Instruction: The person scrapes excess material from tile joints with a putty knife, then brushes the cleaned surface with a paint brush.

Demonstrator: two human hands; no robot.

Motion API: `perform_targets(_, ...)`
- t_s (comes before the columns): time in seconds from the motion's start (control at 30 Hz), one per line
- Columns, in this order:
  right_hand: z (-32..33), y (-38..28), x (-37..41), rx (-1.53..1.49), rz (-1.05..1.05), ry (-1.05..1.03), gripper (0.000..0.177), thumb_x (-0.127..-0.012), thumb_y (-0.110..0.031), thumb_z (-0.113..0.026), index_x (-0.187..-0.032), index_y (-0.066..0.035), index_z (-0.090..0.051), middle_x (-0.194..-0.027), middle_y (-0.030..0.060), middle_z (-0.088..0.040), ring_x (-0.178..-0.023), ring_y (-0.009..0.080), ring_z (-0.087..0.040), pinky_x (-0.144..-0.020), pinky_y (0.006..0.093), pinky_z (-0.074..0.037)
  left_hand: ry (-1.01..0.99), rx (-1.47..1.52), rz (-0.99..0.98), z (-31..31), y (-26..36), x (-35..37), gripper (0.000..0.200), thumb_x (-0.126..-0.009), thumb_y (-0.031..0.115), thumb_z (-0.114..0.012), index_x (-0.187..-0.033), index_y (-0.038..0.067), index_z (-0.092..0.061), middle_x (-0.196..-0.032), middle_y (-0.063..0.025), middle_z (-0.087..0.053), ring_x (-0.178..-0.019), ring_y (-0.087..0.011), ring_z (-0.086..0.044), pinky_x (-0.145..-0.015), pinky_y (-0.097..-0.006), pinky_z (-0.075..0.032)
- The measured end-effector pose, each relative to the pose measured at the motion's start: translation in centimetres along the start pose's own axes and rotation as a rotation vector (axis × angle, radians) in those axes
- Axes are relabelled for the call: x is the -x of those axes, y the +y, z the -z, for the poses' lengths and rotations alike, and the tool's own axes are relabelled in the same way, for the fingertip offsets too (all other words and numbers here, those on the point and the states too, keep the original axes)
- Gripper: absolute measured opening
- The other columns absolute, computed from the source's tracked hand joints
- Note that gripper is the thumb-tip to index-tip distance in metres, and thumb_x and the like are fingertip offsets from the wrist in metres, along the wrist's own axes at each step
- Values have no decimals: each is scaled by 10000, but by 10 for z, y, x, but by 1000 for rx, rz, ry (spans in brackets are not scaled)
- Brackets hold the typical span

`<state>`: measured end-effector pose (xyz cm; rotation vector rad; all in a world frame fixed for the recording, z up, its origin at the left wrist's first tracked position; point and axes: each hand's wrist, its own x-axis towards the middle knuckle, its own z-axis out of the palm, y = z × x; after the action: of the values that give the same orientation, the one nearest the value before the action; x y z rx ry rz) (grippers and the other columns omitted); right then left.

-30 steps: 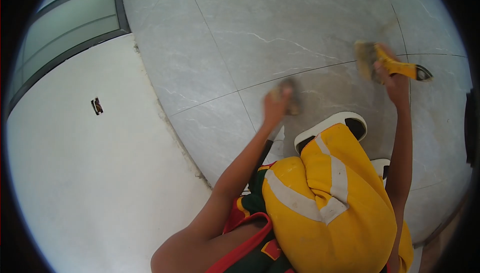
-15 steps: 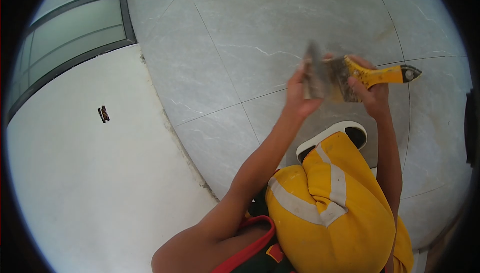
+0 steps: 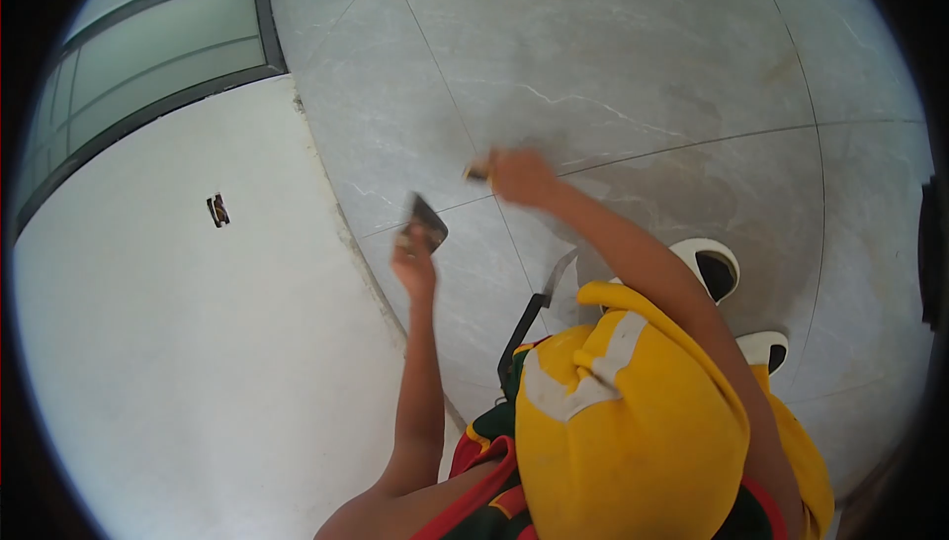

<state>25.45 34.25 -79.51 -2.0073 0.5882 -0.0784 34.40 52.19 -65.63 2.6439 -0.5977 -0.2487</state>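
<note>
My left hand [image 3: 415,261] is closed around a dark-bladed scraper [image 3: 431,224], its flat blade pointing up and away from me, close to the base of the white wall. My right hand [image 3: 522,178] is stretched across to the left, over the tiled floor, and blurred by motion. It grips a yellow-handled putty knife [image 3: 476,173], of which only the black and yellow handle end shows; its blade is hidden. Below my right forearm, beside my yellow-clad knee, is a black-handled tool [image 3: 524,330] with a thin grey blade.
A white wall [image 3: 198,362] with a small cut-out holding wires [image 3: 217,211] runs along the left. Above it sits a dark-framed window [image 3: 168,45]. Grey marbled floor tiles [image 3: 633,36] spread ahead and right. My white-soled shoes [image 3: 717,268] stand near my knees.
Both hands have moved left toward the wall and apart from each other. The putty knife has turned, its handle end now facing left. The black-handled tool has come into view.
</note>
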Motion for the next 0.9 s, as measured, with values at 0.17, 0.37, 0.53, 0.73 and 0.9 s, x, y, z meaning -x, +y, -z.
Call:
perform_targets(0.17,168,59,2,181,-2,679,323,-800,-143,-606,-1122,-130,-574,-935,125,-612,-701,316,-642,-629,404,-532,-291,-484,-734,-101,-34,59,553,-704,-13,-609,-1234,144,-588,-1068,-53,-591,-1015,-235,-533,-975,-444,-312)
perform_targets(0.37,230,106,86,243,68,768,444,-791,-125,-624,-1229,-169,-566,-982,130,-604,-729,324,-633,-636,412,-520,-164,-597,-740,-110,-32,21,519,-727,2,-602,-1225,148,-590,-1023,-5,-593,-972,-191,-536,-1020,-488,-252)
perform_targets(0.53,136,74,108,-15,-52,732,223,-748,-126,-644,-944,-53,-567,-878,164,-601,-773,355,-605,-667,424,-489,-231,-504,-728,-96,-25,7,364,-765,-15,-529,-1085,124,-633,-964,-19,-625,-942,-194,-560,-1014,-479,-253)
perform_targets(0.73,52,14,127,-154,4,41,414,-717,-134,-619,-1130,-149,-597,-973,157,-603,-821,353,-627,-718,454,-500,-126,178,-194,-56,64,-19,307,-938,233,-538,-988,-64,-593,-835,-145,-637,-715,-216,-594,-641,-357,-497)
perform_targets(0.9,226,134,166,-25,-424,686,349,-728,-230,-667,-1010,-32,-607,-789,149,-664,-677,300,-637,-596,411,-494,-306,273,-247,-32,113,-34,272,-907,221,-575,-879,-49,-555,-797,-114,-593,-687,-173,-554,-599,-331,-475)
